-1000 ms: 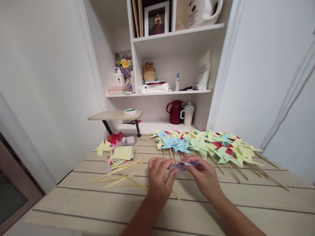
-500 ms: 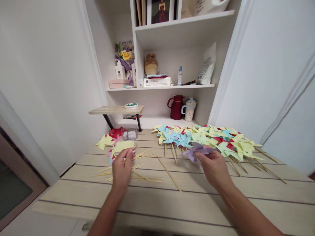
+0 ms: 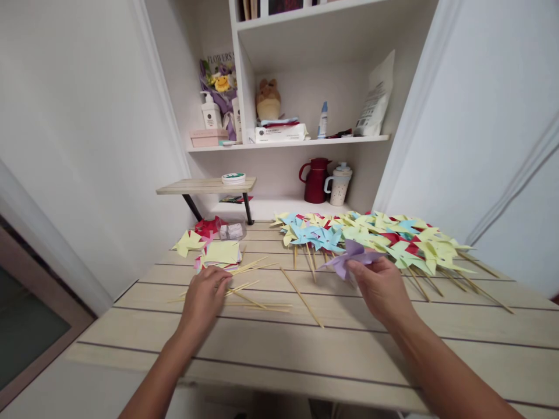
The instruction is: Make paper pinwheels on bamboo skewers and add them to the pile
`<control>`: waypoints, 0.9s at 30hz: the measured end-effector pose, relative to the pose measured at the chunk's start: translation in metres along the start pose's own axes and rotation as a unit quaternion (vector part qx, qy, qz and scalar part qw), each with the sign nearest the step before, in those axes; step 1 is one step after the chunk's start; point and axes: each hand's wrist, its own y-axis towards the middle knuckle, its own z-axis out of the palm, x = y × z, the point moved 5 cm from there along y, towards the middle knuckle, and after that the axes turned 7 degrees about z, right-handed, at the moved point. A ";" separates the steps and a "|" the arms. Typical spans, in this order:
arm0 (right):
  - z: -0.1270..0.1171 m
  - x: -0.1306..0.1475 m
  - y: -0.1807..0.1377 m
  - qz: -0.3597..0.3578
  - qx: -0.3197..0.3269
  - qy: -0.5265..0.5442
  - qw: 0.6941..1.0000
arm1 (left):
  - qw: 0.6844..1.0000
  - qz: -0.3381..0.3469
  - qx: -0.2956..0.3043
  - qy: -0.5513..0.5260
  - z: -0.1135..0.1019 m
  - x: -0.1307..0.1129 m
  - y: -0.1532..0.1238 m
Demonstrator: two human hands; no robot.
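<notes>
My right hand (image 3: 379, 285) pinches a purple paper pinwheel (image 3: 351, 259) between thumb and fingers, held above the table in front of the other pinwheels. My left hand (image 3: 205, 294) is low over the left part of the table, its fingers curled together at the near ends of a loose spread of thin wooden sticks (image 3: 257, 304). What those fingertips hold, if anything, is hidden. Just beyond them lies a stack of paper squares (image 3: 222, 252) with a yellow sheet on top. One single stick (image 3: 302, 298) lies apart between my hands.
Finished pinwheels on sticks (image 3: 367, 233) cover the back right of the table. At the back left are a yellow pinwheel (image 3: 188, 243), red paper (image 3: 209, 226) and a clear box (image 3: 231, 231). A small raised shelf (image 3: 196, 186) stands behind them; a red jug (image 3: 316, 181) is further back.
My left hand has moved left and down to the sticks, uncovering the paper stack; a small whitish thing at its fingertips no longer shows. My right hand still holds the purple pinwheel. The view has tilted down.
</notes>
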 end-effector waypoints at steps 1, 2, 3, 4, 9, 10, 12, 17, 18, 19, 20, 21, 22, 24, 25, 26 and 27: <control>0.000 0.000 -0.001 0.001 0.001 0.005 1.000 | 1.000 0.002 0.016 0.000 0.003 -0.001 -0.001; 0.001 0.001 -0.001 0.003 0.003 0.008 1.000 | 0.999 0.004 0.032 0.000 0.005 -0.003 -0.001; 0.002 0.001 -0.002 0.004 0.005 0.009 1.000 | 0.999 0.007 0.046 0.001 0.008 -0.004 -0.001; 0.003 0.001 -0.003 0.006 0.009 0.008 1.000 | 0.998 0.011 0.057 0.005 0.009 -0.006 -0.002; 0.006 0.002 -0.007 0.014 0.019 0.001 1.000 | 0.993 0.017 0.105 0.050 0.013 -0.016 -0.005; 0.006 0.002 -0.007 0.016 0.018 0.001 1.000 | 0.991 0.021 0.121 0.056 0.014 -0.018 -0.007; 0.006 0.002 -0.007 0.017 0.016 0.002 1.000 | 0.987 0.036 0.145 0.061 0.016 -0.020 -0.010; 0.007 0.005 -0.007 0.009 0.026 -0.001 1.000 | 0.985 0.059 0.146 0.074 0.020 -0.021 -0.013; 0.007 0.005 -0.008 0.008 0.028 -0.006 1.000 | 0.985 0.062 0.144 0.077 0.020 -0.023 -0.012; 0.007 0.005 -0.008 0.007 0.028 -0.010 1.000 | 0.985 0.066 0.141 0.079 0.021 -0.025 -0.011; 0.007 0.005 -0.008 0.006 0.025 -0.015 1.000 | 0.985 0.069 0.137 0.080 0.021 -0.028 -0.009; 0.006 0.005 -0.008 0.006 0.021 -0.018 1.000 | 0.985 0.072 0.133 0.082 0.022 -0.031 -0.008; 0.006 0.005 -0.008 0.006 0.017 -0.018 1.000 | 0.986 0.073 0.127 0.083 0.022 -0.034 -0.006; 0.005 0.006 -0.008 0.006 0.015 -0.013 1.000 | 0.987 0.069 0.115 0.089 0.023 -0.039 -0.005; 0.006 0.006 -0.009 0.007 0.017 -0.011 1.000 | 0.987 0.065 0.111 0.091 0.023 -0.041 -0.004; 0.006 0.006 -0.009 0.007 0.019 -0.011 1.000 | 0.988 0.061 0.110 0.094 0.024 -0.042 -0.004; 0.006 0.007 -0.009 0.008 0.023 -0.012 1.000 | 0.988 0.057 0.107 0.096 0.025 -0.043 -0.004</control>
